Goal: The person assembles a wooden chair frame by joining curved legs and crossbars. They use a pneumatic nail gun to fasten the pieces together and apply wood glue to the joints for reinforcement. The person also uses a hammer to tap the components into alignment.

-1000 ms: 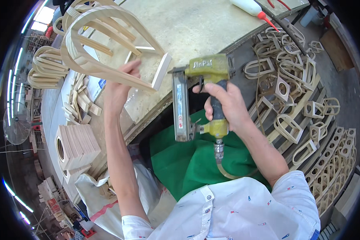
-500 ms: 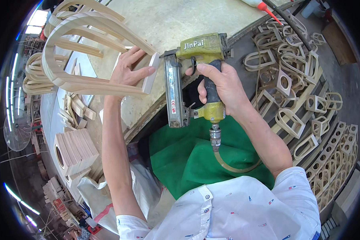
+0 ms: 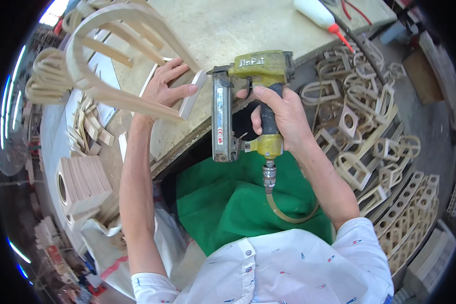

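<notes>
My right hand (image 3: pixel 288 114) grips the black handle of a yellow-green pneumatic nail gun (image 3: pixel 261 66), its index finger at the trigger. The gun's nose is at the upper end of a short wooden crosspiece (image 3: pixel 193 95), touching or nearly so. That crosspiece spans the two leg ends of a pale arched wooden frame (image 3: pixel 121 101), which stands on its side on the worktable (image 3: pixel 213 25). Between the legs, my left hand (image 3: pixel 168 87) holds the frame, thumb pressed against the crosspiece and fingers bent toward the far leg. Part of its grip is hidden.
An air hose (image 3: pixel 291 219) loops below the gun over a green cloth (image 3: pixel 228 202). A white bottle with a red nozzle (image 3: pixel 316 14) lies at the table's far edge. Wood offcuts (image 3: pixel 88 124) and stacked blocks (image 3: pixel 85 185) sit left; many arched frames (image 3: pixel 352 121) lie right.
The view has shifted a little, bringing more of the bottle into sight. Both hands keep their hold, and the gun's nose stays by the crosspiece end.
</notes>
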Action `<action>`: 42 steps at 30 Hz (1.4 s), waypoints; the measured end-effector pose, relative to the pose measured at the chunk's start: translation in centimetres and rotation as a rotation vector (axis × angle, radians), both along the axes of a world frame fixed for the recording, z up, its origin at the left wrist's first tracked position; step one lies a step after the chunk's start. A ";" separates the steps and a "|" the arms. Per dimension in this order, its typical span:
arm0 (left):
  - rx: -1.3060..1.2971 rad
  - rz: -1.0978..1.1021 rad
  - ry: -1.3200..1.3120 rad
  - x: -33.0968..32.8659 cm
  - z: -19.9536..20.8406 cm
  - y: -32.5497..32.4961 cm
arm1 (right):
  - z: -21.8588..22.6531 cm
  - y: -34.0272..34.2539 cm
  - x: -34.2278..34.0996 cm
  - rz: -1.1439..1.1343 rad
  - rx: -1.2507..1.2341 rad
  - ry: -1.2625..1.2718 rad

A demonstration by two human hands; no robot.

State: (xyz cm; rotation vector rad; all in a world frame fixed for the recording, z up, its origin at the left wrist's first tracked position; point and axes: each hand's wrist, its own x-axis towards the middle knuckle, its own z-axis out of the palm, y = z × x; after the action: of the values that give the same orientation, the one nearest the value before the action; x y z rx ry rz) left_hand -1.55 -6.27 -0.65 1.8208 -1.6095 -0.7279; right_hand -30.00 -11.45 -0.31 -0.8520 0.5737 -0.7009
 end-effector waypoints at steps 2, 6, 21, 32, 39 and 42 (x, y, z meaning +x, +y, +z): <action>-0.023 0.002 -0.021 0.1 -0.2 -0.1 | 1.5 -0.5 -0.9 -0.038 -0.068 0.035; -0.034 -0.044 -0.013 -0.6 0.4 -0.3 | 7.2 -1.6 -2.8 -0.008 -0.314 0.117; -0.024 0.013 -0.024 -0.9 0.5 0.0 | 2.4 -5.3 -1.5 0.098 -2.229 0.585; 0.004 0.032 0.074 -0.7 0.1 0.1 | 0.1 -5.0 -0.3 0.122 -2.198 0.613; -0.006 0.018 0.034 -0.6 0.0 -0.1 | 0.1 -5.0 -0.3 0.087 -2.192 0.575; -0.015 0.011 0.020 -0.5 -0.1 -0.1 | 0.2 -4.8 -0.2 0.114 -2.190 0.611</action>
State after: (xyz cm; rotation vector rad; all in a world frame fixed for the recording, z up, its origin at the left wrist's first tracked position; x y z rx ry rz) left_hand -2.04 -6.35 -0.70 1.8054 -1.5869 -0.7252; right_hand -30.23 -16.24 -0.08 -3.1644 0.0184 -0.7773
